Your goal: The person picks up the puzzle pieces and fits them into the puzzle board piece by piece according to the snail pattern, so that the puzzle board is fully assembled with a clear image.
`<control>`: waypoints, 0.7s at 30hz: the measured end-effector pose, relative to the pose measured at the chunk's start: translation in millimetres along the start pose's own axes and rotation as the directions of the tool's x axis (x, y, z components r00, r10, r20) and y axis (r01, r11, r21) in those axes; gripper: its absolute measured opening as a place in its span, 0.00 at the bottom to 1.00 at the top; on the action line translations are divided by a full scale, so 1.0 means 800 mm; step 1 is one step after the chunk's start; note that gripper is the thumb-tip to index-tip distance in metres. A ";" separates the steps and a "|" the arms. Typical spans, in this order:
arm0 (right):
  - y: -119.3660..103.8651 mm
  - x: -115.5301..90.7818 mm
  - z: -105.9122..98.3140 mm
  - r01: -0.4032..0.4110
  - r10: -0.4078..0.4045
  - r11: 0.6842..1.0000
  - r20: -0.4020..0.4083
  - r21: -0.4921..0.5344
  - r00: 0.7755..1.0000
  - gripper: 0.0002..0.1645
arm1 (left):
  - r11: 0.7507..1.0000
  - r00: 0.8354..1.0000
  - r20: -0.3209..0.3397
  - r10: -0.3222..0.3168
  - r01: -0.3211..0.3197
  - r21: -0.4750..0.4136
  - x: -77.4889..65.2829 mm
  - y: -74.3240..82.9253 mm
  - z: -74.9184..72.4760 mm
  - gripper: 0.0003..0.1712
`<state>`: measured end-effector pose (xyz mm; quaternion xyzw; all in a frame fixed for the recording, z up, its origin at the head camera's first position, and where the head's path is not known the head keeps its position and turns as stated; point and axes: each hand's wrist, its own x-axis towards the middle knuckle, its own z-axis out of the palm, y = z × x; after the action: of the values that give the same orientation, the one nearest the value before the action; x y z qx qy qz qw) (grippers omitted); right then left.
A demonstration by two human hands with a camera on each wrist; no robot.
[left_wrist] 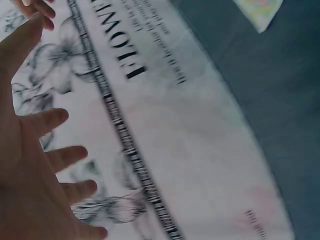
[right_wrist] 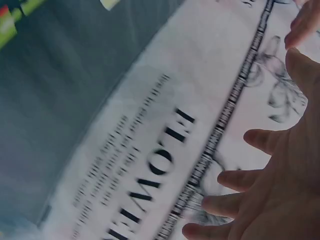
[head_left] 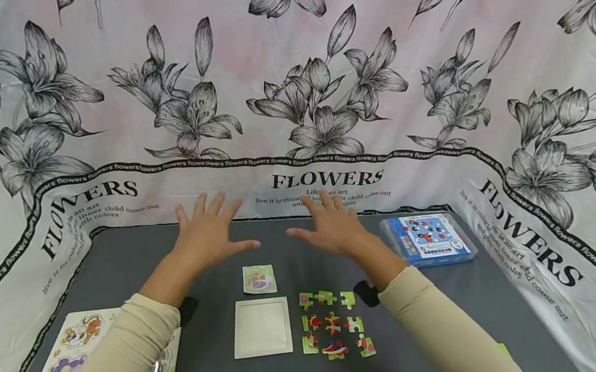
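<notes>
Both hands are held up over the far part of the dark grey table, fingers spread and holding nothing. My left hand is above and left of a small square picture card. To the card's right hovers my right hand. Nearer me lies a pale square puzzle tray with a raised rim. Right of it, several loose jigsaw pieces, green with red parts, are laid out in rough rows. In the wrist views the left fingers and right fingers are straight and apart.
A clear plastic case with a blue and white label stands at the back right. On the left, a sticker sheet lies partly under the left forearm. A flower-printed cloth surrounds the table. A green bit shows beside the right sleeve.
</notes>
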<state>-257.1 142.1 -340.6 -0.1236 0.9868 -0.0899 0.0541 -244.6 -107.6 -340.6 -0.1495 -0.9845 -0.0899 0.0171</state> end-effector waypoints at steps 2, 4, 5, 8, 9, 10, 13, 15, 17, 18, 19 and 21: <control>0.003 0.001 0.018 0.002 -0.002 0.999 0.016 0.038 1.000 0.51 | 1.000 1.000 0.019 0.016 -0.016 -0.003 -0.004 -0.006 0.018 0.55; 0.007 0.002 0.038 0.003 -0.004 0.998 0.028 0.061 1.000 0.50 | 0.999 0.999 0.036 0.037 -0.037 -0.001 -0.010 -0.012 0.039 0.55; 0.008 0.002 0.048 0.004 -0.006 0.998 0.033 0.066 0.999 0.50 | 0.999 0.998 0.044 0.048 -0.048 -0.006 -0.014 -0.016 0.050 0.55; 0.013 0.002 0.077 0.008 -0.012 0.997 0.052 0.076 0.999 0.48 | 0.996 0.994 0.060 0.087 -0.086 -0.029 -0.025 -0.026 0.083 0.54; 0.014 0.002 0.086 0.013 -0.017 0.997 0.058 0.081 0.998 0.48 | 0.994 0.992 0.069 0.101 -0.099 -0.042 -0.029 -0.028 0.093 0.53; 0.015 0.001 0.095 0.018 -0.024 0.996 0.062 0.085 0.998 0.47 | 0.992 0.990 0.081 0.117 -0.113 -0.054 -0.033 -0.030 0.104 0.52; 0.018 -0.004 0.123 0.044 -0.049 0.997 0.082 0.060 0.995 0.46 | 0.985 0.977 0.129 0.169 -0.161 -0.067 -0.047 -0.034 0.129 0.50; 0.022 -0.009 0.141 0.079 -0.080 0.997 0.083 0.024 0.993 0.43 | 0.979 0.967 0.160 0.200 -0.192 -0.067 -0.055 -0.034 0.142 0.49; 0.026 -0.013 0.155 0.119 -0.117 0.993 0.082 -0.018 0.990 0.39 | 0.974 0.957 0.181 0.226 -0.217 -0.069 -0.063 -0.035 0.150 0.48; 0.028 -0.016 0.161 0.141 -0.139 0.990 0.073 -0.025 0.988 0.36 | 0.972 0.954 0.187 0.236 -0.227 -0.069 -0.066 -0.036 0.154 0.48; 0.029 -0.018 0.165 0.162 -0.160 0.986 0.066 -0.026 0.985 0.33 | 0.970 0.951 0.196 0.241 -0.231 -0.072 -0.068 -0.037 0.157 0.48; 0.032 -0.022 0.172 0.199 -0.197 0.980 0.049 -0.021 0.979 0.26 | 0.968 0.945 0.211 0.249 -0.237 -0.080 -0.072 -0.038 0.164 0.48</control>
<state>-228.2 148.6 -478.9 -0.2239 0.9691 -0.0792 0.0662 -199.2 -129.3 -478.0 -0.2790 -0.9517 -0.0965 -0.0848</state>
